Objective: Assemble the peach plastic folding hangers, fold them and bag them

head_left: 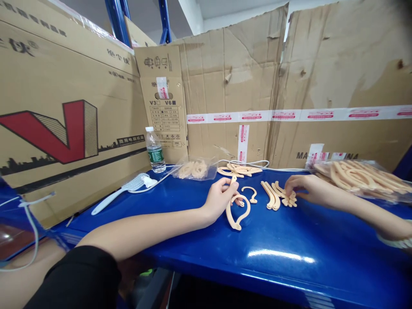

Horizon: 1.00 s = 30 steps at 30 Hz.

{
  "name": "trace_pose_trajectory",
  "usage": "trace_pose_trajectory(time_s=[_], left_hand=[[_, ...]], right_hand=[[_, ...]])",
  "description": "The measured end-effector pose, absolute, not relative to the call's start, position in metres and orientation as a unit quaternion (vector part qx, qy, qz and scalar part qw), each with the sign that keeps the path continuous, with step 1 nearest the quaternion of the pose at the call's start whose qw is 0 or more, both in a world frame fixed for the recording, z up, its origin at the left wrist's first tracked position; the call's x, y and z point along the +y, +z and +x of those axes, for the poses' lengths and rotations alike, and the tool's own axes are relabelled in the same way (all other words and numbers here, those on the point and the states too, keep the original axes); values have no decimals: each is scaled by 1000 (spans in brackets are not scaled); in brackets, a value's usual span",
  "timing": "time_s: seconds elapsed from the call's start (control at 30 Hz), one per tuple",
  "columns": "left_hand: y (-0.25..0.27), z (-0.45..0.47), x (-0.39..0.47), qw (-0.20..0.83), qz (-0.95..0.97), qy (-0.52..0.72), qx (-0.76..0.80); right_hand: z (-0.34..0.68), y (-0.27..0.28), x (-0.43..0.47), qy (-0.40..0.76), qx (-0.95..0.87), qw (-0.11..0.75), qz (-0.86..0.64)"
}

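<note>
left hand [219, 199] clamped on a pale curved frame [229, 217] over the blue tabletop [206, 244]; across to the right hand [302, 187], down at the small pieces [291, 201], its grip impossible to tell, with curved strips [271, 197] lying just beside and a hook [254, 199] between the hands.

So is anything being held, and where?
The left hand grips a beige, curved, flat piece by its upper end. The right hand is at small beige pieces; any hold is unclear.

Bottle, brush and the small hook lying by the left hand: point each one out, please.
Bottle [156, 155]: head view, on its green label.
Brush [109, 199]: head view, on its handle.
Hook [253, 200]: head view, on its base end.
</note>
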<state>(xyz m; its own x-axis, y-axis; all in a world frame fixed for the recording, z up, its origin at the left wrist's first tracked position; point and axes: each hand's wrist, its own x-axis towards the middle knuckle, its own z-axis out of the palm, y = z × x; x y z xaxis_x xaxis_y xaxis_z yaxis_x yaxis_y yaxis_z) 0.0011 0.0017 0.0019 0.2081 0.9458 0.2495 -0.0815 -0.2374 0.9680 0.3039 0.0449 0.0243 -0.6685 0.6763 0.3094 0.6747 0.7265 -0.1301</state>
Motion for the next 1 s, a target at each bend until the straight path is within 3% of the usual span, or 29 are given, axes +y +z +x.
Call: trace_pose_trajectory(time_s=[0.13,0.3,0.47,0.63,1.0], left_hand=[[2,2,1,519,581,520,351],[2,2,1,538,576,514,338],[1,3,-1,548,597,492,318],[0,3,-3,554,618,472,296],[0,2,0,515,605,521,312]], right_hand=[[297,22,38,-47,-911,168,-374],[255,24,-1,-132,-901,270,-313],[224,22,-32,-214,-941,193,-178],[222,12,-31,-298,-923,204,-132],[223,12,-31,-247,-924,243,-162]])
